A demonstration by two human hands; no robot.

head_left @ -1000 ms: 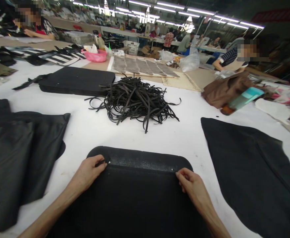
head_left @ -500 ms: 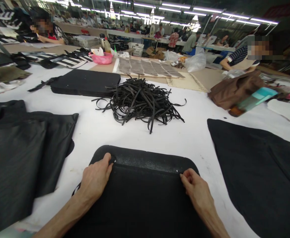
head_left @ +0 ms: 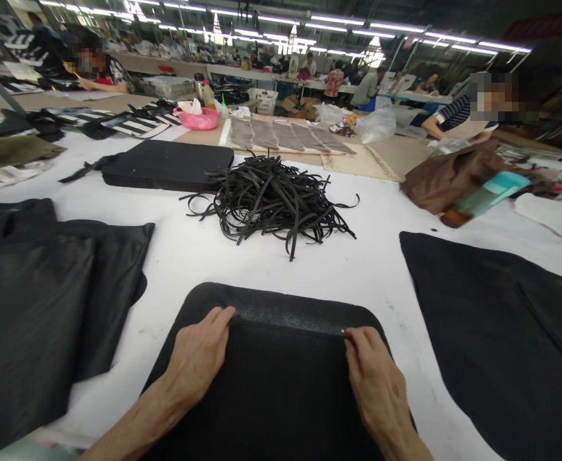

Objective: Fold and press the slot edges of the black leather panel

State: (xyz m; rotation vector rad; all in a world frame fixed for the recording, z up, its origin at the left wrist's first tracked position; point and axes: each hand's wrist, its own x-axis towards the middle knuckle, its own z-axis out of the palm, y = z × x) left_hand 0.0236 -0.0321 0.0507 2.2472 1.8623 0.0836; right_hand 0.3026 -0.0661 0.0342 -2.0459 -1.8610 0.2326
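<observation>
A black rounded fabric panel [head_left: 281,371] lies on the white table [head_left: 358,269] right in front of me. A strip runs across its far part. My left hand [head_left: 199,358] lies flat on the panel's left side, fingers stretched toward the strip's left end. On the right side rests my right hand [head_left: 374,378], palm down, its fingertips at the strip's right end by a small white mark. Neither hand holds anything that I can see.
A heap of black strips [head_left: 274,198] sits beyond the panel. Black fabric pieces lie at left [head_left: 45,288] and right [head_left: 497,320]. A black pad [head_left: 166,165] is further back. A brown bag [head_left: 449,176], a teal bottle [head_left: 482,197] and seated people are around.
My left hand went from pinching the strip's left end to lying flat on the panel. My right hand flattened too. The view shifted slightly.
</observation>
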